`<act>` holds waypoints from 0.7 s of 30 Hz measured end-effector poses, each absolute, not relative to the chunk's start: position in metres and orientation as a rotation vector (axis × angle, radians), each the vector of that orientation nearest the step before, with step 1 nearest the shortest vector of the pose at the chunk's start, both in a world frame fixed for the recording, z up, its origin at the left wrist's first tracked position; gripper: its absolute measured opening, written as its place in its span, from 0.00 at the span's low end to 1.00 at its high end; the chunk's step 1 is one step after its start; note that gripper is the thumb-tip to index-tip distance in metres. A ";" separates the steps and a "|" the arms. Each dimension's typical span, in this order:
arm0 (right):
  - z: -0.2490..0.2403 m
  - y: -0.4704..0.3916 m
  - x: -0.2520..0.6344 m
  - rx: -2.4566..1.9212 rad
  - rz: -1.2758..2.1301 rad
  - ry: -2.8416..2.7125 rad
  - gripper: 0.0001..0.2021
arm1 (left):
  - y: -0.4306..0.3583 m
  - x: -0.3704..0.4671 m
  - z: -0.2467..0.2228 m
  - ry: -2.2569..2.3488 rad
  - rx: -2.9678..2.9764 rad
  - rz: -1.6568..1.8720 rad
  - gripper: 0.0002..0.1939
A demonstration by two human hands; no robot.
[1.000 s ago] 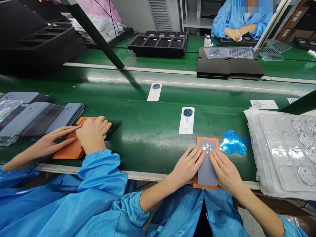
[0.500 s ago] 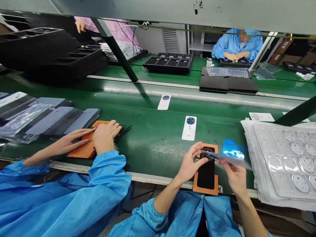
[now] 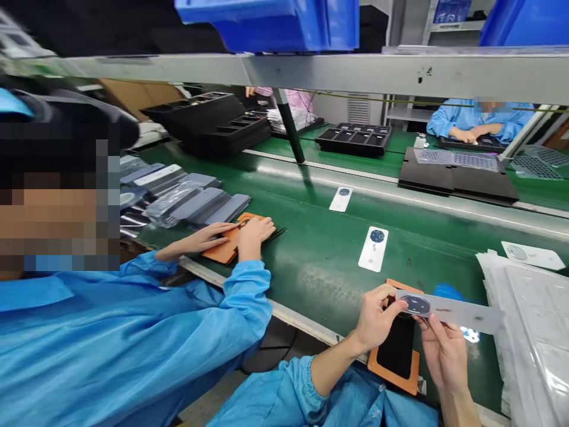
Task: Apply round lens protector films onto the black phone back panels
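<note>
My left hand pinches the left end of a thin, translucent panel, beside its dark round camera patch. My right hand grips the panel's lower edge between thumb and fingers. The panel is tilted, above an orange fixture at the bench's front edge. A black slab lies in that fixture, partly hidden by my left hand and the panel. Behind the fixture, two white cards with dark round prints, a nearer one and a farther one, lie on the green bench.
A person in blue on the left works at another orange fixture, with dark tweezers alongside. Clear trays are stacked at the right. Grey panels lie at the back left. A metal beam crosses above the bench.
The view has swung left and up, bringing the neighbouring person's head in. The panel, seen nearly edge-on before, now shows its flat face. Both hands still hold it.
</note>
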State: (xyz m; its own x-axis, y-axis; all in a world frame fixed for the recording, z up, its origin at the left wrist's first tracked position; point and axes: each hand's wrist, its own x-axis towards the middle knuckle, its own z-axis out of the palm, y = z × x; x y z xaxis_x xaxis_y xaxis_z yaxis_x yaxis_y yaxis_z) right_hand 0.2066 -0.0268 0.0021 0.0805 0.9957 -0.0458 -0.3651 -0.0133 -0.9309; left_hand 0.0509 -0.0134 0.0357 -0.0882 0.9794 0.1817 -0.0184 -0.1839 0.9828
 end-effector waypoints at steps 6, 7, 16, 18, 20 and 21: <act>0.004 -0.007 0.180 -1.030 1.213 -0.817 0.18 | -0.005 0.060 0.036 1.088 1.104 1.479 0.09; 0.005 -0.004 0.178 -0.996 1.218 -0.841 0.17 | -0.006 0.060 0.041 1.114 1.139 1.495 0.09; -0.006 0.000 0.185 -0.874 1.168 -1.199 0.16 | -0.023 0.068 0.072 1.078 1.606 1.681 0.02; -0.004 -0.002 0.185 -0.873 1.187 -1.159 0.15 | -0.020 0.072 0.071 1.071 1.590 1.719 0.02; 0.005 0.006 0.182 -0.869 1.232 -1.046 0.13 | -0.007 0.072 0.069 1.116 1.479 1.703 0.06; 0.013 0.015 0.181 -0.862 1.254 -0.985 0.13 | 0.003 0.071 0.069 1.143 1.416 1.663 0.07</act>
State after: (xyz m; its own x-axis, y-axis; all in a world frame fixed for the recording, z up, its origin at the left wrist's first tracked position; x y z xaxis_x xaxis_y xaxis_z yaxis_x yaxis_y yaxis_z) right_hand 0.1808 0.0152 0.0129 0.0411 0.9920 0.1197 -0.3513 0.1265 -0.9277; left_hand 0.0710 0.0028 0.0688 -0.1924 0.8965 0.3990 0.0512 -0.3969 0.9164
